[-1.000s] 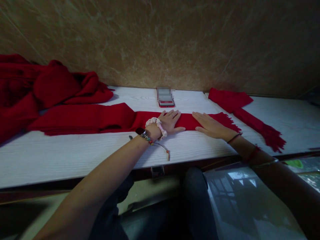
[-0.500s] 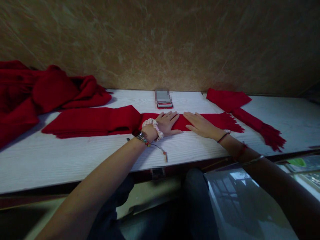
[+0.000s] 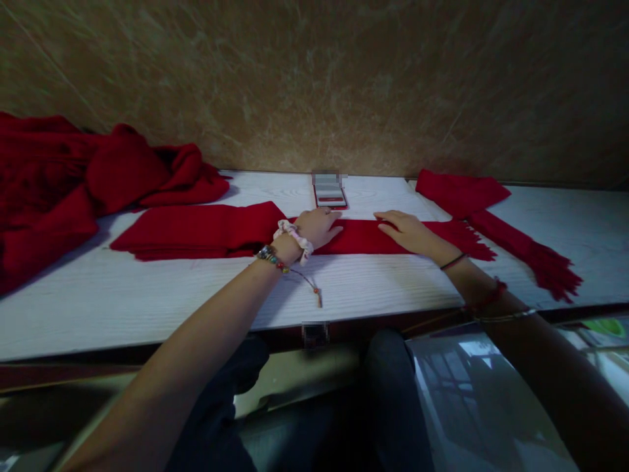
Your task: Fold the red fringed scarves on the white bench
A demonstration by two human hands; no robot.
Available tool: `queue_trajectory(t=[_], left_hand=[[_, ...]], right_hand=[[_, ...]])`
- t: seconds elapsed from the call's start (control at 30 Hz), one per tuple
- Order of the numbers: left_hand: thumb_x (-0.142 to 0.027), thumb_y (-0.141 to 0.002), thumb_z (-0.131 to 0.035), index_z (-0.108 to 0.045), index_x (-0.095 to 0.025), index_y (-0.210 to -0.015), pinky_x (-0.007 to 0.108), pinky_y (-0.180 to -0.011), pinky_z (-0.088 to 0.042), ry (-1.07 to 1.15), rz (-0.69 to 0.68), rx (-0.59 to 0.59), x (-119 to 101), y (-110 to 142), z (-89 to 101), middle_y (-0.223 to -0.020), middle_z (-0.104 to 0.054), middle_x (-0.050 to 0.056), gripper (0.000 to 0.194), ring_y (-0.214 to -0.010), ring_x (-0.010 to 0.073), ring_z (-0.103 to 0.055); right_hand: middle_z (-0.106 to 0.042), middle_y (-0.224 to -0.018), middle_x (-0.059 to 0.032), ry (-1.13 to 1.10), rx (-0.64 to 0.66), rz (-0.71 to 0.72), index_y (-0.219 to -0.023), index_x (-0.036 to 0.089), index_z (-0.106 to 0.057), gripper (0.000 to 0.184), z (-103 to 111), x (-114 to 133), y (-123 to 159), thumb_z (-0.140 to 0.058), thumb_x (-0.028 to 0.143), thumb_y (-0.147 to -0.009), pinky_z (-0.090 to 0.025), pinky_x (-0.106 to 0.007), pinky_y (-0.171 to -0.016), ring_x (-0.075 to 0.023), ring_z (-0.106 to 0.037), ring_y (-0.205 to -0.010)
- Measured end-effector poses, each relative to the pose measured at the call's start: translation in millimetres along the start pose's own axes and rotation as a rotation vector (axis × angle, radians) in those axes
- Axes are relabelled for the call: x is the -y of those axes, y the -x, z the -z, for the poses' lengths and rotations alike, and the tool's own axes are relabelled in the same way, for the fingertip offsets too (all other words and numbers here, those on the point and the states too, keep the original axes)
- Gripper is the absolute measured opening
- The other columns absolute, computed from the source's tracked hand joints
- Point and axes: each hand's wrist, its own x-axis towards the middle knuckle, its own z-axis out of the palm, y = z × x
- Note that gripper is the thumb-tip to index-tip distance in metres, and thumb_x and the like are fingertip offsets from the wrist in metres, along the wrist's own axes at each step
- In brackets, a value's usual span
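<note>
My left hand (image 3: 317,228) and right hand (image 3: 407,233), thumbs apart, fingers loosely together, are over the red scarf (image 3: 361,237): middle flat, fringed end (image 3: 479,244) unfolded.

A phone (image 3: 331,195) lies flat on the white, wood-grained bench (image 3: 98,308), near the marbled brown wall (image 3: 314,85). Below the bench, lower right, a glossy panel (image 3: 472,400) shows reflections. Farther right: a green object (image 3: 608,326), type indeterminate.
</note>
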Motion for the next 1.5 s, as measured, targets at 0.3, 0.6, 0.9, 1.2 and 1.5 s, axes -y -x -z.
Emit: queue_trajectory(t=[0.3, 0.6, 0.9, 1.2, 1.5], left_hand=[[-0.021, -0.089, -0.042, -0.062, -0.014, -0.103, 0.027, -0.084, -0.044, 0.079, 0.089, -0.037, 3.9, -7.4, 1.5, -0.102, -0.064, 0.008, 0.026, -0.097, 0.0189, -0.058], [-0.02, -0.087, -0.042, -0.061, -0.018, -0.104, 0.027, -0.08, -0.045, 0.118, 0.191, -0.08, 2.0, -12.9, -2.9, -0.1, -0.064, 0.007, 0.025, -0.096, 0.019, -0.059], [-0.015, -0.087, -0.038, -0.061, -0.018, -0.103, 0.03, -0.083, -0.046, 0.074, 0.178, -0.084, -0.8, -10.1, -6.4, -0.108, -0.06, 0.007, 0.028, -0.103, 0.0201, -0.055], [-0.038, -0.094, -0.028, -0.03, -0.017, -0.138, 0.048, -0.104, -0.026, 0.021, 0.013, -0.052, -12.3, 15.2, -18.5, -0.143, -0.032, 0.009, 0.049, -0.13, 0.0263, -0.028], [-0.038, -0.093, -0.025, -0.031, -0.015, -0.138, 0.052, -0.103, -0.025, -0.033, 0.019, -0.045, -8.7, 27.8, -20.3, -0.144, -0.029, 0.009, 0.051, -0.132, 0.03, -0.024]], right_hand=[[-0.067, -0.089, -0.0085, 0.076, 0.141, -0.011, -0.086, 0.014, -0.067, 0.018, 9.7, -1.5, -31.0, -0.051, 0.016, -0.079, -0.045, -0.031, -0.078, -0.0191, -0.06, -0.084], [-0.066, -0.087, -0.0102, 0.11, 0.142, -0.08, -0.084, 0.012, -0.064, 0.017, 11.5, 5.6, -29.6, -0.048, 0.013, -0.08, -0.043, -0.03, -0.077, -0.0194, -0.059, -0.083], [-0.057, -0.116, -0.014, 0.104, -0.097, -0.009, -0.115, 0.013, -0.055, 0.035, -6.9, 36.1, -19.1, -0.038, 0.023, -0.087, -0.039, -0.04, -0.094, -0.0244, -0.05, -0.109], [-0.042, -0.137, -0.0116, 0.091, 0.069, -0.014, -0.131, 0.014, -0.041, 0.047, -28.5, 48.0, -10.3, -0.027, 0.032, -0.091, -0.029, -0.047, -0.103, -0.0225, -0.038, -0.126], [-0.033, -0.143, -0.0077, 0.0, 0.042, -0.02, -0.137, 0.019, -0.033, 0.049, -23.6, 55.2, -10.9, -0.025, 0.035, -0.091, -0.024, -0.052, -0.105, -0.0233, -0.026, -0.133]])
